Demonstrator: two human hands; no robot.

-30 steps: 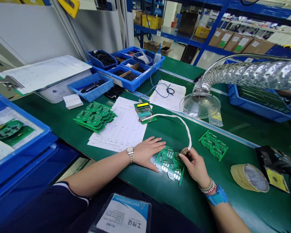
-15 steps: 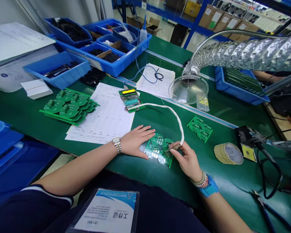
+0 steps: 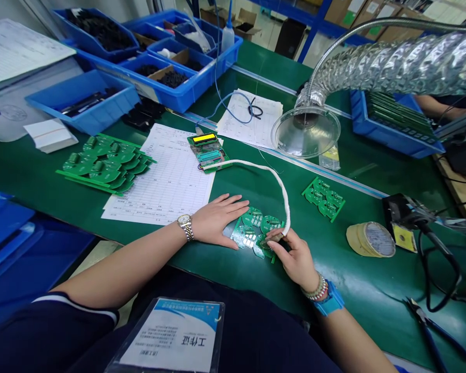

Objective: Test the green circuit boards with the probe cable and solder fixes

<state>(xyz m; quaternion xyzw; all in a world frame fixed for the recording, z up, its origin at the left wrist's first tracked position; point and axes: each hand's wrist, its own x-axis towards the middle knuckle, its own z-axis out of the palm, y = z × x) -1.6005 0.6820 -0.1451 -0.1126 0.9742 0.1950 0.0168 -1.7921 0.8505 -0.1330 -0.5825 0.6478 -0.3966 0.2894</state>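
Observation:
A green circuit board panel (image 3: 252,228) lies on the bench in front of me. My left hand (image 3: 219,220) rests flat on its left edge, fingers spread. Between the thumb and fingers of my right hand (image 3: 295,256) is the probe (image 3: 275,237) at the end of a white sleeved cable (image 3: 277,181). Its tip is over the lower right of the panel; whether it touches is hidden by my fingers. The cable runs back to a small programmer board (image 3: 207,151) with a lit yellow display, partly on a printed form (image 3: 159,181).
Stacked green panels (image 3: 104,163) lie at left, and another panel (image 3: 324,198) at right. Blue bins (image 3: 182,96) stand behind. A fume hood (image 3: 306,132) hangs over the bench. At right are a round tin (image 3: 370,239) and pliers (image 3: 431,321). Another person's arm (image 3: 438,108) shows far right.
My right hand has shifted the probe slightly left and down across the panel, towards its lower boards. My left hand stays flat on the panel. The whole view has tilted a little.

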